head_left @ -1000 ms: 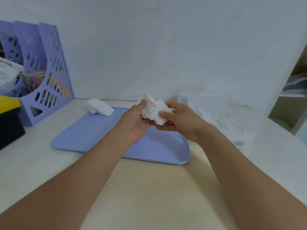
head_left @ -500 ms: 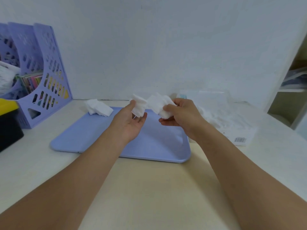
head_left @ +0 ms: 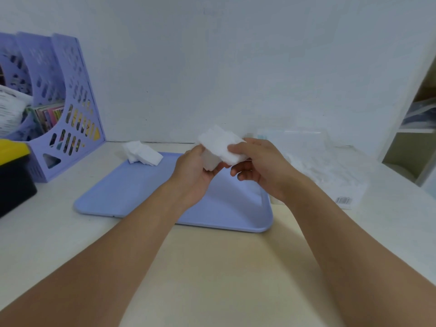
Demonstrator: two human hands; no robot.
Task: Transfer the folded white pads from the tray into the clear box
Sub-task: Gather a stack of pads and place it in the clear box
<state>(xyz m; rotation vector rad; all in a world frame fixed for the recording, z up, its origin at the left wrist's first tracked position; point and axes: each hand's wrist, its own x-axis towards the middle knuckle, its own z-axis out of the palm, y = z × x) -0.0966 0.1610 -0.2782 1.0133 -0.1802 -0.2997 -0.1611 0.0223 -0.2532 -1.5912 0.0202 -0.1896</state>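
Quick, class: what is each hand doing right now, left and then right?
Left hand: grips the pads from the left.
Right hand: pinches the same pads, thumb on top.

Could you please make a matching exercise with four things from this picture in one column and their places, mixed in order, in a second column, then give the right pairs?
Things
1. held pads
2. loose pads
3. blue tray
4. file rack

Places
A. stands at the far left, against the wall
B. lies flat on the table, under both hands
C. gripped between the left hand and right hand, above the tray
D. lie at the tray's far left corner

Right pairs: 1-C, 2-D, 3-B, 4-A
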